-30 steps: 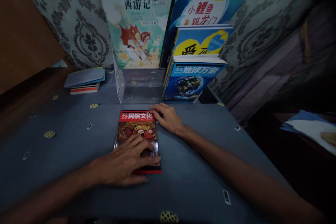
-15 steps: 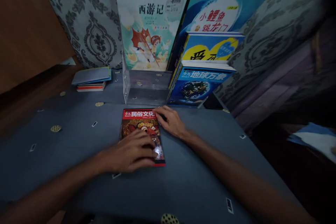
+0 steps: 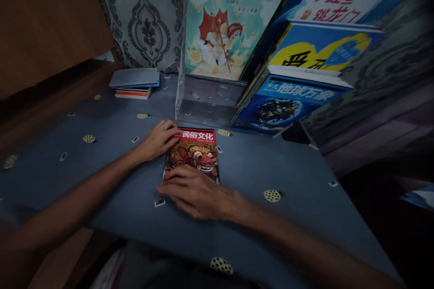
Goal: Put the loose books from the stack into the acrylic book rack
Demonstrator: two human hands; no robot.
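Note:
A book with a red title band and a painted mask on its cover (image 3: pixel 196 149) lies flat on the table. My left hand (image 3: pixel 159 141) rests at its upper left corner, fingertips touching the cover's edge. Across the lower part of the cover lies my right hand (image 3: pixel 200 193), fingers stretched toward the book's left edge and hiding its bottom. Neither hand is wrapped around the book; both look open.
Behind the book stands a clear acrylic rack (image 3: pixel 206 112) holding a tall pale-green book (image 3: pixel 227 31) and, to the right, several blue books (image 3: pixel 278 108). A small stack of books (image 3: pixel 134 79) sits at the back left. Patterned cloth (image 3: pixel 149 22) hangs behind.
My left hand has moved from the lower cover to the upper left corner. My right hand has come from the upper right corner down onto the lower cover. The view has shifted.

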